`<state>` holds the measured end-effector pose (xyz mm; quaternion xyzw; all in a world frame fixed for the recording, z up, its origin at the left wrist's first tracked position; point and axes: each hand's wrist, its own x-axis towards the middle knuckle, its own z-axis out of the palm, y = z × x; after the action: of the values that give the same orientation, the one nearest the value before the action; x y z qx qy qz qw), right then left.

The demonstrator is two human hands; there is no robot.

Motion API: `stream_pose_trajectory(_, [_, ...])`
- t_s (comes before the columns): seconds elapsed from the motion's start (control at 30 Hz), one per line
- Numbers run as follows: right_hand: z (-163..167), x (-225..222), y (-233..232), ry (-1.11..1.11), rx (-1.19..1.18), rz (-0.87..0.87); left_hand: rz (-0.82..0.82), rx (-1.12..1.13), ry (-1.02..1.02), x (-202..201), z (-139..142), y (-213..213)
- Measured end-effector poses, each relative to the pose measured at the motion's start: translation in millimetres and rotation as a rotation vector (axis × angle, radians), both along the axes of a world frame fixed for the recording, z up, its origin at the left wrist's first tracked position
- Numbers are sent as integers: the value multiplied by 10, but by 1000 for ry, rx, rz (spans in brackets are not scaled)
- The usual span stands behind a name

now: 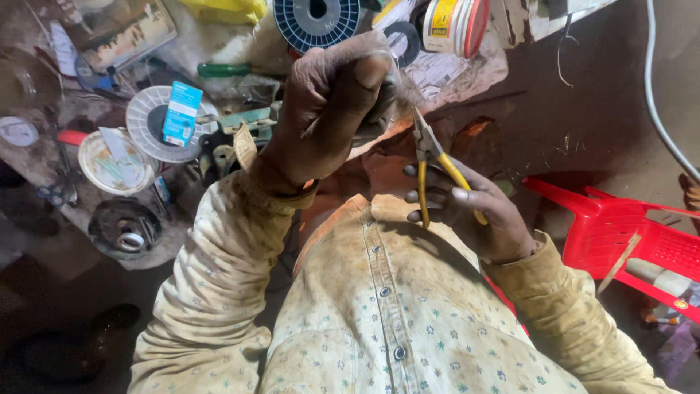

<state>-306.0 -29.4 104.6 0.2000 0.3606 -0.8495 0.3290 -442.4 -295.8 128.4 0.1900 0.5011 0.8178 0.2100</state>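
Standing over the cluttered surface [452,73], the person keeps both hands raised close to the chest of a pale flowered shirt [386,321]. The right hand [467,208] has its grip wrapped around the yellow handles of a pair of pliers [435,162], the fingers curled over one handle and the metal nose pointing up toward the other hand. The left hand [332,109] sits just above and to the left of the pliers, clenched into a fist with the thumb pressed on top; it seems to pinch something small and pale near the pliers' tip, but I cannot tell what it is. Above the pliers, at the far edge of the surface, lies a dark blue wire spool [316,18], and just right of that a white tub with a red rim [456,25]. Well to the left of the pliers lies a white spool with a blue card on it [164,120], with a green-handled screwdriver [226,70] above it. To the right of the pliers, lower down, stands a red plastic stool [627,237].
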Motion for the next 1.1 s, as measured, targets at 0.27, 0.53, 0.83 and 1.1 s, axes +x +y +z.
stream_pose_trajectory(0.27, [-2, -18, 103, 71, -143, -187, 28, -38, 7, -32, 74, 96])
stream_pose_trajectory(0.53, [301, -345, 5, 318, -214, -132, 80, -143, 148, -126, 151, 357])
stream_pose_trajectory(0.83, [400, -364, -81, 423, -95, -274, 209, -8, 120, -220, 2, 474])
stream_pose_trajectory(1.1, [-225, -239, 84, 556, -194, -588, 468, -304, 243, -352, -302, 580])
